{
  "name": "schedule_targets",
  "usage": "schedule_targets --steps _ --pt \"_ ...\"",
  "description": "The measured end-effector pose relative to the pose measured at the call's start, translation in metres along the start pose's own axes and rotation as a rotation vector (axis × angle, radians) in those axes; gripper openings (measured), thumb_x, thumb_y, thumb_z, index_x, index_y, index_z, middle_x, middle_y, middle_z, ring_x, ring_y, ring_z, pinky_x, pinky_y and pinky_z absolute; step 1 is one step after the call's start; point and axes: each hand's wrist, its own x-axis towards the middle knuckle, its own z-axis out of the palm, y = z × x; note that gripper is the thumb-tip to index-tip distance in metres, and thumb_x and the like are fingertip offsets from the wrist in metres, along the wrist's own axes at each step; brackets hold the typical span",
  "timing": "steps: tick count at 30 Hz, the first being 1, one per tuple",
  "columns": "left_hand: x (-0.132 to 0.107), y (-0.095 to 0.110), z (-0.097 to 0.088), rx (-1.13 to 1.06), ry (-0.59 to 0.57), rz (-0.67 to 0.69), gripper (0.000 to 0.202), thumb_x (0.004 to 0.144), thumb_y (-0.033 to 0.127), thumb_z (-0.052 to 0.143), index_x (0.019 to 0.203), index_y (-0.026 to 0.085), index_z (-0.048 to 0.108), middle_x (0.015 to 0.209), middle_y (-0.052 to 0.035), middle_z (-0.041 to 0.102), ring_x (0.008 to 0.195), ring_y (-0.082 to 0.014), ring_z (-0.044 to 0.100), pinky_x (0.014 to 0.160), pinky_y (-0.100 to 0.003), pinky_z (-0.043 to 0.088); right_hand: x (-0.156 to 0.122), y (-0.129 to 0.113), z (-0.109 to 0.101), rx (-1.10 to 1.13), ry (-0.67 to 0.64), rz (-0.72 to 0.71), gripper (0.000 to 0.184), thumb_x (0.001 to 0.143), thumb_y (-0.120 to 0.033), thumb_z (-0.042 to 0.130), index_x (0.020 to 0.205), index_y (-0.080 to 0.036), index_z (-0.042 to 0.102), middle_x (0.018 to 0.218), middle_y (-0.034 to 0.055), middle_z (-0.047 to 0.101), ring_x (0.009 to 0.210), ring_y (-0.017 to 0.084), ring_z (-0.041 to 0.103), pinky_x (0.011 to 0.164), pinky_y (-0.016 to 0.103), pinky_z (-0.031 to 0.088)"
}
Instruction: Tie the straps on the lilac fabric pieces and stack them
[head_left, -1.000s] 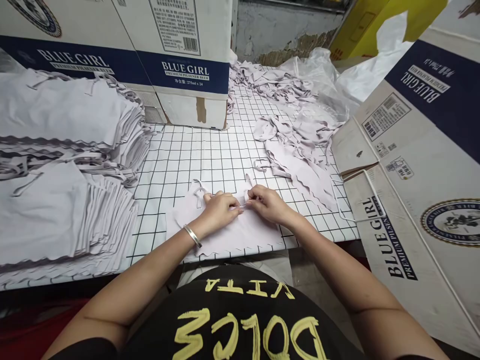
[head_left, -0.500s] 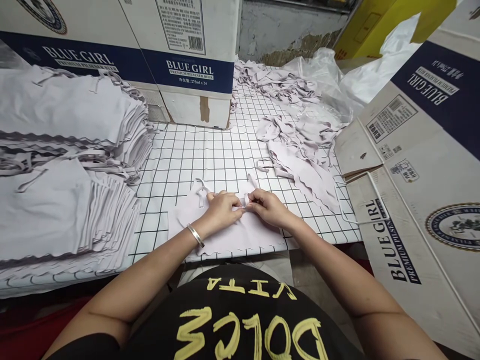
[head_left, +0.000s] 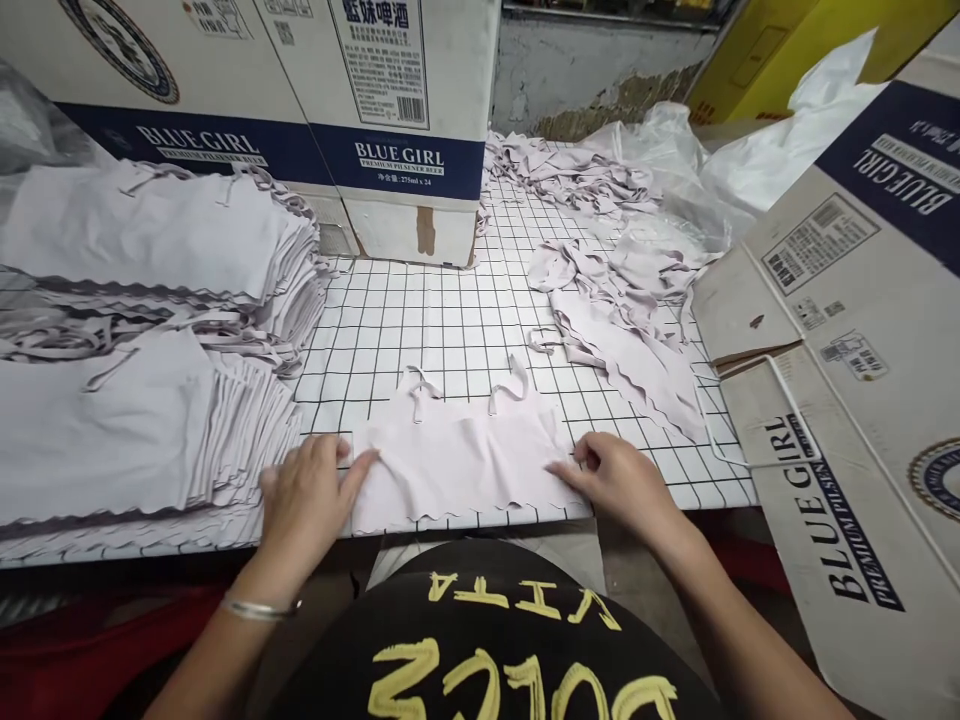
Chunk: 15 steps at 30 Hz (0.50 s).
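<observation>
One strappy top [head_left: 454,460] lies unstacked, touched by an open left hand [head_left: 309,490] and curled right hand [head_left: 624,482], grip unclear; stacks [head_left: 105,430] look done, loose pile [head_left: 626,330] seemingly waiting.

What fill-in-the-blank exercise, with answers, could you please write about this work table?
The pale fabric piece lies between the left hand and the right hand.
Its far edge has ____ visible straps.
The metal bracelet is worn on the ____ side.
The tall carton reads BLUE ____.

Missing words: two; left; GIRL.
</observation>
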Motion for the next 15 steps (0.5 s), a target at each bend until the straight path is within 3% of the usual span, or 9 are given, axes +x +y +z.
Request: schedule_targets --steps 2,4,6,8,11,13,15 --pt "-0.016 -0.015 0.005 0.040 -0.040 -0.037 0.037 0.085 0.058 0.047 0.085 0.021 0.052 0.091 -0.0100 0.060 0.091 -0.0329 0.055 0.078 -0.046 0.035 -0.013 0.002 0.004 0.006 -0.028 0.001 0.030 0.081 -0.044 0.058 0.066 -0.021 0.046 0.069 0.0023 0.057 0.063 0.018 0.050 0.057 0.030 0.033" --pt "-0.025 -0.015 0.012 -0.026 -0.046 -0.022 0.032 0.085 0.054 0.046 0.078 0.023 0.050 0.087 -0.0090 0.059 0.090 -0.0324 0.054 0.077 -0.046 0.035 -0.019 0.001 0.006 0.078 -0.016 0.046 0.028 0.082 -0.041 0.054 0.064 -0.022 0.044 0.065 0.0020 0.055 0.061 0.018 0.049 0.057 0.030 0.033" --pt "-0.026 -0.005 0.014 -0.231 -0.062 -0.044 0.029 0.087 0.049 0.044 0.072 0.024 0.044 0.079 -0.0060 0.056 0.082 -0.0279 0.054 0.073 -0.043 0.037 -0.021 -0.001 0.004 0.263 -0.011 0.128 0.029 0.081 -0.044 0.054 0.065 -0.022 0.043 0.061 0.0005 0.049 0.056 0.017 0.045 0.054 0.030 0.032" --pt "-0.023 0.005 0.004 -0.596 -0.129 -0.136 0.027 0.086 0.048 0.046 0.074 0.024 0.040 0.068 -0.0013 0.051 0.068 -0.0212 0.052 0.065 -0.036 0.039 -0.021 -0.004 -0.005 0.560 -0.033 0.197 0.031 0.078 -0.049 0.058 0.067 -0.024 0.044 0.059 -0.0008 0.044 0.053 0.016 0.043 0.050 0.029 0.033" --pt "-0.015 0.008 -0.034 -1.202 -0.308 -0.261 0.028 0.081 0.045 0.061 0.088 0.026 0.041 0.066 0.0036 0.052 0.056 -0.0136 0.050 0.053 -0.026 0.039 -0.014 -0.015 -0.025 0.986 -0.100 0.287 0.033 0.067 -0.048 0.072 0.076 -0.028 0.048 0.066 0.0021 0.050 0.054 0.017 0.051 0.047 0.030 0.039" --pt "-0.006 -0.003 -0.072 -1.450 -0.354 -0.267 0.034 0.076 0.038 0.070 0.095 0.026 0.045 0.068 0.0042 0.055 0.055 -0.0108 0.052 0.050 -0.022 0.041 0.002 -0.032 -0.041 1.104 -0.115 0.311 0.033 0.059 -0.042 0.078 0.080 -0.031 0.055 0.070 0.0052 0.054 0.053 0.016 0.054 0.042 0.028 0.041" --pt "0.007 -0.023 -0.117 -1.538 -0.317 -0.203 0.030 0.075 0.029 0.073 0.095 0.022 0.052 0.069 0.0032 0.056 0.055 -0.0082 0.053 0.049 -0.019 0.043 0.028 -0.062 -0.057 1.123 -0.118 0.159 0.027 0.057 -0.036 0.080 0.079 -0.031 0.064 0.071 0.0075 0.057 0.051 0.013 0.055 0.039 0.026 0.044"
